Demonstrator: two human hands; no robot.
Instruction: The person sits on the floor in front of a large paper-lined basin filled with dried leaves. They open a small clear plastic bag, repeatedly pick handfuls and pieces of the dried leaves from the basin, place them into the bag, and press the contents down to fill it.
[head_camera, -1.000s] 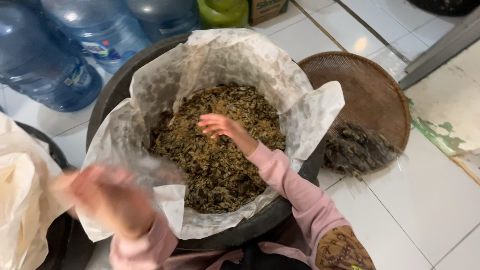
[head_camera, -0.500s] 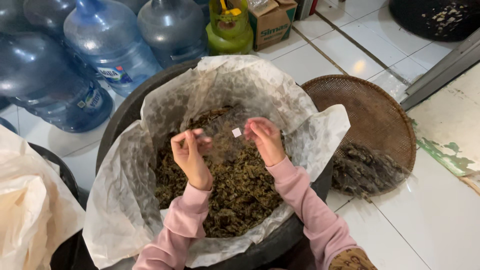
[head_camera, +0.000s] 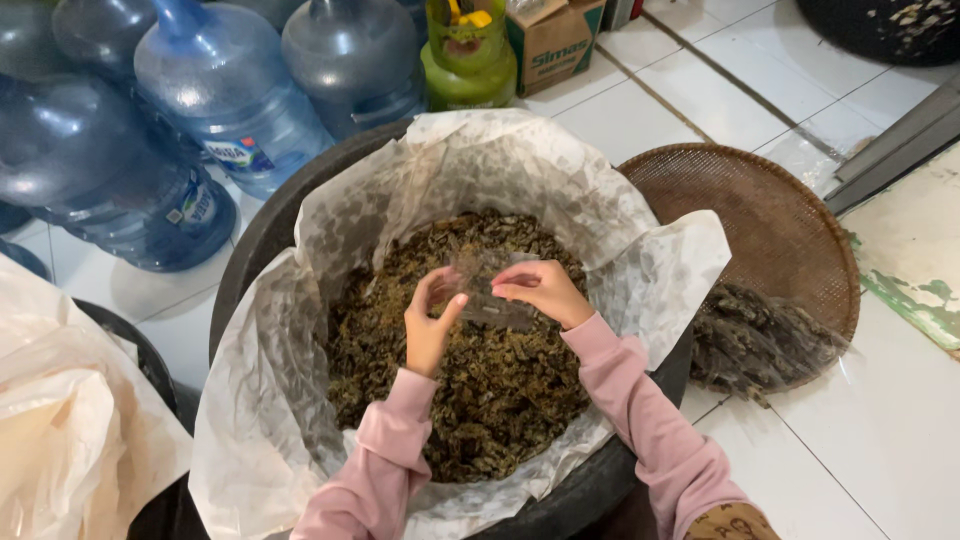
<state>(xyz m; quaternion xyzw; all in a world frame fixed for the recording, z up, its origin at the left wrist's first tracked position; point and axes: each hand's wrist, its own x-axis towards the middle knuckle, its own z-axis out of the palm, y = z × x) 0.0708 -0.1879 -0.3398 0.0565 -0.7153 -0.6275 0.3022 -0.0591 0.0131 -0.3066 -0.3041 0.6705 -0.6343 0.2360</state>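
Observation:
A large black tub, lined with white paper, holds a heap of dark dried leaves. Over the middle of the heap my left hand and my right hand pinch the two sides of a small clear plastic bag, held between them just above the leaves. Both arms wear pink sleeves. The bag is thin and see-through; I cannot tell what is in it.
Several big blue water jugs stand at the back left. A green gas canister and a cardboard box sit behind the tub. A round woven tray with dark leaves lies to the right. White plastic sacks fill the left.
My left hand came in from the lower left to meet my right hand over the leaves. Both hands now hold the small clear bag closer together.

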